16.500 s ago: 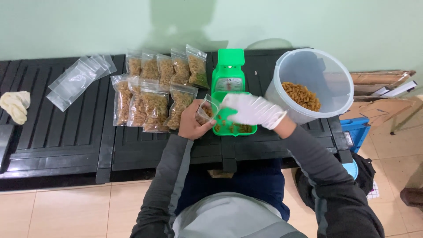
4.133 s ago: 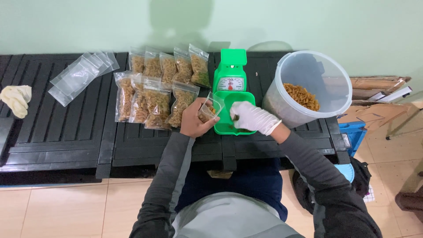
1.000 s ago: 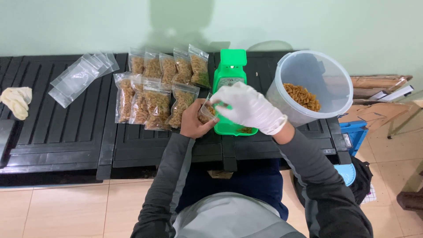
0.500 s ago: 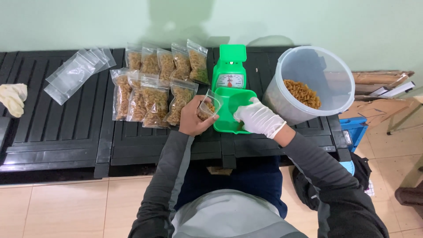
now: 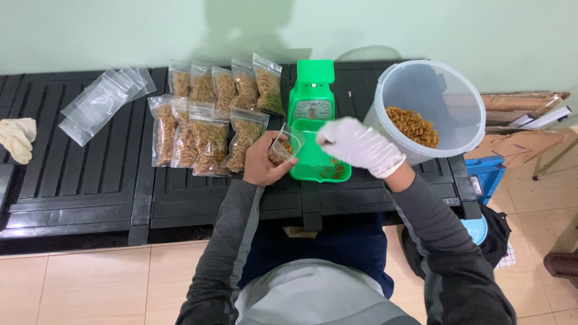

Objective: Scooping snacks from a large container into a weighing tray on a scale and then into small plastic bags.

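The bare left hand (image 5: 260,161) grips a small clear bag (image 5: 283,146) at the near left corner of the green tray (image 5: 313,159), its fingers wrapped around the lower part. The bag stands roughly upright with its long axis leaning away from the person, and its open mouth faces up and toward the tray; some brown pasta sits in its bottom. The gloved right hand (image 5: 359,145) hovers above the tray, wrist raised, fingertips drawn together and aimed left at the bag's mouth; whether they pinch pasta I cannot tell. A few pasta pieces (image 5: 332,171) lie in the tray, which sits on the green scale (image 5: 312,99) on the black table (image 5: 90,174). Filled bags (image 5: 211,114) lie left of the scale, and a clear tub (image 5: 430,111) of pasta stands to its right.
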